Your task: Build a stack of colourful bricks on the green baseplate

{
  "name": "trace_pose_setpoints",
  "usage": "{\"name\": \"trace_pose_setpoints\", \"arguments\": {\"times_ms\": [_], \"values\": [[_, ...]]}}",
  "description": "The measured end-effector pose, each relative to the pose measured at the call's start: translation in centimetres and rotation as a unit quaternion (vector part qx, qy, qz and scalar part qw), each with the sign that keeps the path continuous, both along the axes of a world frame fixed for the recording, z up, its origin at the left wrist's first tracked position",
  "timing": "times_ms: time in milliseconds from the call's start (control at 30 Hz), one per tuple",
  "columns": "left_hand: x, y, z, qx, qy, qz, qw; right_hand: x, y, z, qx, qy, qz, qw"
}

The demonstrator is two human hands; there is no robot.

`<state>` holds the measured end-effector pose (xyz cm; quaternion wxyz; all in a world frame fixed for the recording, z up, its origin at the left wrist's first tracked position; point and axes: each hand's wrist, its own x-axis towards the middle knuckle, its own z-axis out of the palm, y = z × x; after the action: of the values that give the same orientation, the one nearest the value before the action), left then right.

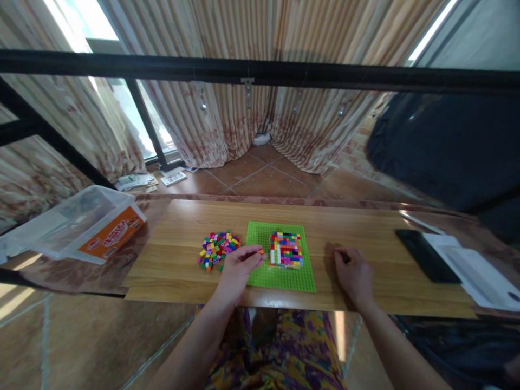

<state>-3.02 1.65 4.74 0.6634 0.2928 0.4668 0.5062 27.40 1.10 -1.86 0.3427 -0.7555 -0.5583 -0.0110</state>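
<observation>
My left hand [240,264] pinches a small orange toy brick [261,251] between thumb and fingertips, over the left part of the green baseplate [260,279]. Just right of that brick stands a block of multicoloured bricks [286,250] built up on the plate. A loose pile of mixed small bricks [218,246] lies on the wooden table, left of the plate and partly behind my left hand. My right hand [355,273] rests on the table to the right of the plate, its fingers curled in with nothing visible in them.
A clear plastic bin [91,216] with an orange label stands left of the table [170,271]. On the table's right side lie a dark flat object [426,254] and a white tray-like piece [479,271]. A black bar [260,70] crosses in front of the curtains.
</observation>
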Motion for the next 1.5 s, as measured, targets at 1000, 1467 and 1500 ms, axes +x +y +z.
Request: {"name": "trace_pose_setpoints", "arguments": {"times_ms": [1000,1467,1500], "values": [[4.6,4.8,-2.2,0.154,0.283,-0.004,0.947,-0.1,0.0,0.2,0.000,-0.008,0.008,1.000],[5.2,5.2,-1.7,0.094,0.193,0.001,0.977,0.2,0.1,-0.2,0.006,-0.001,0.005,1.000],[5.2,5.2,-1.6,0.092,0.201,0.001,0.975,0.1,0.1,-0.1,0.005,-0.002,0.003,1.000]]}}
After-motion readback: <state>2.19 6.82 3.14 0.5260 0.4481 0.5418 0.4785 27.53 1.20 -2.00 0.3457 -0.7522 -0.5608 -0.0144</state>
